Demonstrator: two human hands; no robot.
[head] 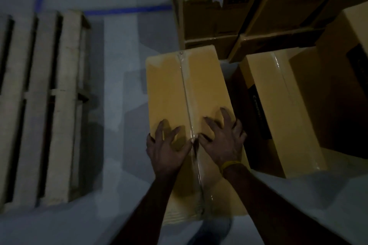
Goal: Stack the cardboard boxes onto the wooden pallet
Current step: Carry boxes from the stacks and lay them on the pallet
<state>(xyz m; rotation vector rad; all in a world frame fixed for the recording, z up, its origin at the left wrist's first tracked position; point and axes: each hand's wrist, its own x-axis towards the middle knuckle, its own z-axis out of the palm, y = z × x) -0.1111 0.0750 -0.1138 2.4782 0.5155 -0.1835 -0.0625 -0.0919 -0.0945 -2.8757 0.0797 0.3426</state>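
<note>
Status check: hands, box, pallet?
Left hand and right hand open, spread on taped box top. Wooden pallet left, bare. Floor between clear.

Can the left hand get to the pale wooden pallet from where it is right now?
Probably yes. The left hand rests with spread fingers on the tape-sealed yellow-brown cardboard box, and only bare grey floor lies between that box and the pale wooden pallet to the left.
</note>
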